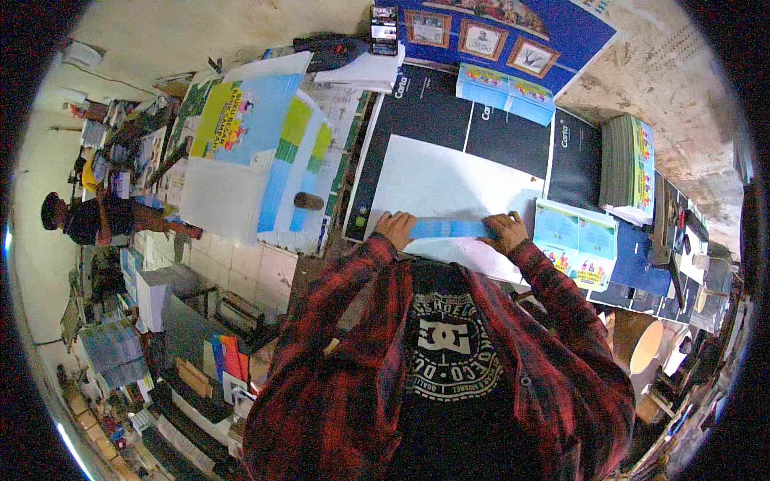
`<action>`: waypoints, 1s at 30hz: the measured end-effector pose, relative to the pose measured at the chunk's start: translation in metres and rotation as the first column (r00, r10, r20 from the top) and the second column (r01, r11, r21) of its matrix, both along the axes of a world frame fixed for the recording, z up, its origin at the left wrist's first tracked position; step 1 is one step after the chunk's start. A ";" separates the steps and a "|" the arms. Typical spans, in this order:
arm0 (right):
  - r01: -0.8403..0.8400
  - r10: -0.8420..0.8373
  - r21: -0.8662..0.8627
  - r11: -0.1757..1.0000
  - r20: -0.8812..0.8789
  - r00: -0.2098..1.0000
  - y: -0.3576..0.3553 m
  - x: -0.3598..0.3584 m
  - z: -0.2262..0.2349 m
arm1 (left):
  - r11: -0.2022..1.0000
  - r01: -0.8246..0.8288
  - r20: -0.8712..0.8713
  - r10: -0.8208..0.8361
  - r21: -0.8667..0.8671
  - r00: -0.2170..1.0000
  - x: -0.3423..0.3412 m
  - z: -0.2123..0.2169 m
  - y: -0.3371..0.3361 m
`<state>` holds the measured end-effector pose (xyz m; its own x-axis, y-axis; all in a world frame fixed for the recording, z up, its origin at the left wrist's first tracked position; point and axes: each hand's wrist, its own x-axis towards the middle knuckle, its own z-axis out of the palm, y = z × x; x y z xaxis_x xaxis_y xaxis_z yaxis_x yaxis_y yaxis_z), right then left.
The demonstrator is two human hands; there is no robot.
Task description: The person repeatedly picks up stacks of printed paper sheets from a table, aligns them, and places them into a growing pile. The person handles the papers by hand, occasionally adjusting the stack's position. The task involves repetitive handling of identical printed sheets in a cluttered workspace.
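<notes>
Close in front of me on the worktable, a narrow blue strip of printed sheet (449,228) lies between my hands, seemingly a folded-over edge. My left hand (393,230) has its curled fingers at the strip's left end. At the right end, my right hand (504,232) grips it in the same way. Beneath and beyond the strip spreads a large white sheet (449,176), over black boards. Whether the strip and the white sheet are one piece, I cannot tell. Just right of my right hand lies a stack of blue and white printed sheets (576,240).
Printed sheets are piled at the back (507,90), with a tall stack (630,164) at the right. Large printed sheets (241,136) cover a left table, with a brown cylindrical block (308,200) on them. Another person (88,220) stands far left.
</notes>
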<state>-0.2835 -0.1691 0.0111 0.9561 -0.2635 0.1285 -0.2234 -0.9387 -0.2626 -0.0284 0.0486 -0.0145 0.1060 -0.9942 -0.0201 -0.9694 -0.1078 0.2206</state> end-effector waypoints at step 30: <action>0.060 -0.092 0.310 0.949 0.091 0.992 -0.025 -0.038 -0.013 | 0.998 0.045 -0.348 -0.024 0.052 0.937 0.056 -0.025 0.023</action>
<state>-0.3217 -0.1945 -0.0024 0.9176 -0.3767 0.1271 -0.2473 -0.7910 -0.5597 0.0275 0.0717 -0.0392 0.0474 -0.9930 -0.1078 -0.8373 -0.0983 0.5379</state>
